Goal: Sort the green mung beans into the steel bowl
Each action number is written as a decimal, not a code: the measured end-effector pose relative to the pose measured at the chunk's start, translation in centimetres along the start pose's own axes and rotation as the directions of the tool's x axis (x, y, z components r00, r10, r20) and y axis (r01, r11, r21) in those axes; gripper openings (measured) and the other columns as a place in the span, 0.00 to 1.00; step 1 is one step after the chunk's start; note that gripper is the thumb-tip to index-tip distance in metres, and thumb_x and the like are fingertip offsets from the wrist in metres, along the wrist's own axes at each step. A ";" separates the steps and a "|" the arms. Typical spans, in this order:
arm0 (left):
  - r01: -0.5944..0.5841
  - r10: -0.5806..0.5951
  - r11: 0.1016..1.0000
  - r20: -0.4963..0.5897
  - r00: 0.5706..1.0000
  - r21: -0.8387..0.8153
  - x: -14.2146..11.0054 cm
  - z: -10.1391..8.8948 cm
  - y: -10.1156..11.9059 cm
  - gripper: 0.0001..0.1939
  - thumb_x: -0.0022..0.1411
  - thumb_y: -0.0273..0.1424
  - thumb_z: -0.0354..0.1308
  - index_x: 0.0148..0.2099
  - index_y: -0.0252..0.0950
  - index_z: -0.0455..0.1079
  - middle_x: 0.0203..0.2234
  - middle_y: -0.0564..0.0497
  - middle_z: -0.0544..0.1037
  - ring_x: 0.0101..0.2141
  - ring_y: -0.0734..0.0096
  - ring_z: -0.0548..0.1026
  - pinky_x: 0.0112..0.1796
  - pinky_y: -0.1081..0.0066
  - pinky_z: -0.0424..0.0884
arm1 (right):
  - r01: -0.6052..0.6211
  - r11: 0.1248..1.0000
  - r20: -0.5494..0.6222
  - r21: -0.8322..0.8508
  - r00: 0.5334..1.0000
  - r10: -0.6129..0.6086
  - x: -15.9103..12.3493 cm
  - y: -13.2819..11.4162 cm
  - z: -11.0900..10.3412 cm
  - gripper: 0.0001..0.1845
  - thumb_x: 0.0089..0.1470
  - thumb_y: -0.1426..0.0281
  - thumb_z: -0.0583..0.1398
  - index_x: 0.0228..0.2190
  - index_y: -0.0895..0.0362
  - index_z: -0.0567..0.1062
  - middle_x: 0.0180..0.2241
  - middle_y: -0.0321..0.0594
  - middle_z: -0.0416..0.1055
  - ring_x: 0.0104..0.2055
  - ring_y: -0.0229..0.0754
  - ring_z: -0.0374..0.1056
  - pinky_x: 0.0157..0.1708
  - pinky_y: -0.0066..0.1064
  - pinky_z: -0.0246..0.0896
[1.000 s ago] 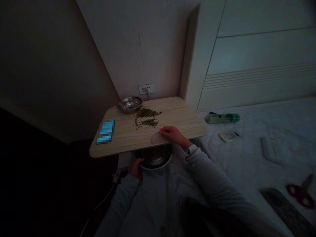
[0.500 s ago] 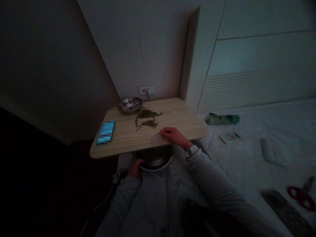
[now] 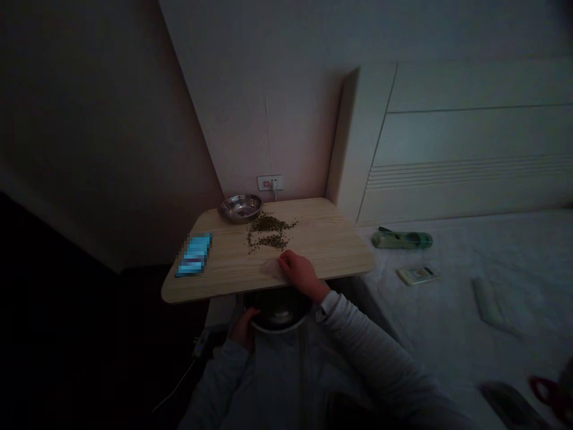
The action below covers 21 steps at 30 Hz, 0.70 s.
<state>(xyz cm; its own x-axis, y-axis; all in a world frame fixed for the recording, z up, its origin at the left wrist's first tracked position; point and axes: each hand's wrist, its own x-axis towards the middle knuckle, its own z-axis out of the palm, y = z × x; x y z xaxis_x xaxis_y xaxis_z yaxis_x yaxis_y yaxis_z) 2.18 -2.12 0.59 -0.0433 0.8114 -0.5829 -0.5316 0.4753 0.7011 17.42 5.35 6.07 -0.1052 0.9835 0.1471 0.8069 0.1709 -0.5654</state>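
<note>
My right hand [image 3: 301, 273] is closed in a pinch on a thin, see-through piece of plastic [image 3: 270, 267], held low over the front of the wooden tabletop [image 3: 331, 236]. Just beyond the fingers, small green beans [image 3: 268, 224] are scattered in a loose patch. Below the table's front edge, my left hand [image 3: 244, 329] grips the rim of a large metal bowl [image 3: 282, 319] at its left side. The bowl's inside is dark, so its contents are hard to make out.
A smaller steel bowl [image 3: 240, 209] stands at the table's back left, and a lit phone [image 3: 194, 255] lies at its left edge. On the bed to the right are a green bottle [image 3: 401, 240], a white phone [image 3: 417, 274] and red-handled scissors [image 3: 548, 394]. A wall socket [image 3: 270, 183] has a plug in it.
The right hand has shifted left along the table's front with the plastic piece. The view has tilted up, so everything sits lower. The left hand keeps its hold on the bowl.
</note>
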 end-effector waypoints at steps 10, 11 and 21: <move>0.121 -0.119 0.989 0.035 0.992 -0.088 1.2 -0.5 -0.5 0.04 0.42 0.24 0.54 0.20 0.36 0.68 0.16 0.51 0.77 0.33 0.58 0.76 0.34 0.63 0.71 | -0.141 0.989 -0.151 -0.050 0.980 0.132 3.8 6.1 -3.2 0.13 0.54 0.63 0.50 0.34 0.57 0.70 0.33 0.43 0.72 0.33 0.39 0.66 0.29 0.26 0.53; 0.119 -0.118 0.989 0.019 0.993 -0.087 1.3 -0.5 -0.6 0.04 0.42 0.24 0.54 0.20 0.36 0.68 0.15 0.51 0.76 0.33 0.59 0.76 0.34 0.64 0.71 | -0.136 0.990 -0.167 -0.041 0.978 0.127 4.3 6.6 -3.6 0.13 0.54 0.64 0.50 0.33 0.58 0.71 0.32 0.42 0.72 0.33 0.38 0.66 0.29 0.26 0.53; 0.037 -0.038 0.999 0.058 0.998 0.016 1.0 -1.0 -0.5 0.02 0.41 0.27 0.56 0.19 0.36 0.69 0.18 0.50 0.78 0.34 0.56 0.76 0.36 0.61 0.70 | 0.101 0.982 -0.108 -0.158 0.987 -0.119 2.8 6.8 -6.6 0.12 0.55 0.66 0.49 0.35 0.58 0.69 0.32 0.43 0.72 0.33 0.40 0.67 0.33 0.28 0.55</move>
<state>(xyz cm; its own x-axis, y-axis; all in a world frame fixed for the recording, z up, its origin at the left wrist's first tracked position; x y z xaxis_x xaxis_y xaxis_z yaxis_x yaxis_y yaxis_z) 1.56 -1.86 -0.72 0.0260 0.8109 -0.5846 -0.5196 0.5106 0.6851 26.45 8.84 8.03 -0.1370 0.9441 0.2998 0.8737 0.2577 -0.4126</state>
